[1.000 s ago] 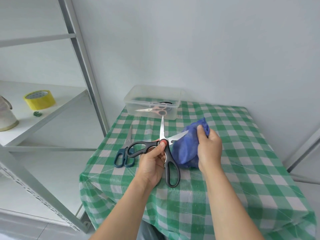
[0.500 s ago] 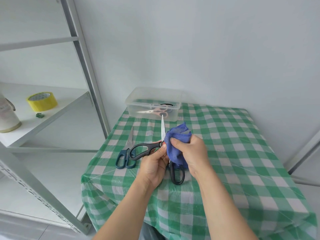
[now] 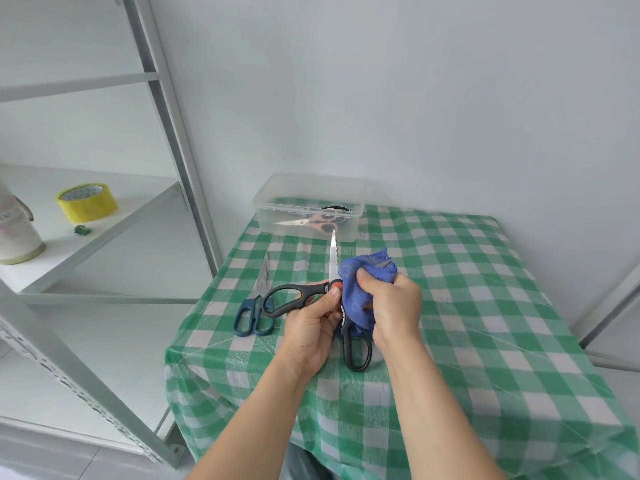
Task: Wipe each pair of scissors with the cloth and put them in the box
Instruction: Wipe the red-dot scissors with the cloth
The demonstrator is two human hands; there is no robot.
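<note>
My left hand (image 3: 313, 327) grips the black-handled scissors (image 3: 298, 297) at the pivot, blades spread wide above the table. One serrated blade points up toward the box. My right hand (image 3: 393, 306) holds the blue cloth (image 3: 356, 292) wrapped round the other blade, whose tip pokes out at the cloth's top right. A pair of dark blue-handled scissors (image 3: 254, 310) lies shut on the checked tablecloth to the left. The clear plastic box (image 3: 308, 187) stands at the table's back and holds pink-handled scissors (image 3: 311, 221) and something dark behind them.
The green and white checked table (image 3: 485, 306) stands against a white wall. A metal shelf rack (image 3: 166, 109) is to the left, close to the table's left edge. On its shelf sit a yellow tape roll (image 3: 86, 202) and a white jug (image 3: 14, 233).
My right hand brought the cloth from the right of the scissors onto one blade and has slid it outward along it. The left hand kept its grip on the scissors.
</note>
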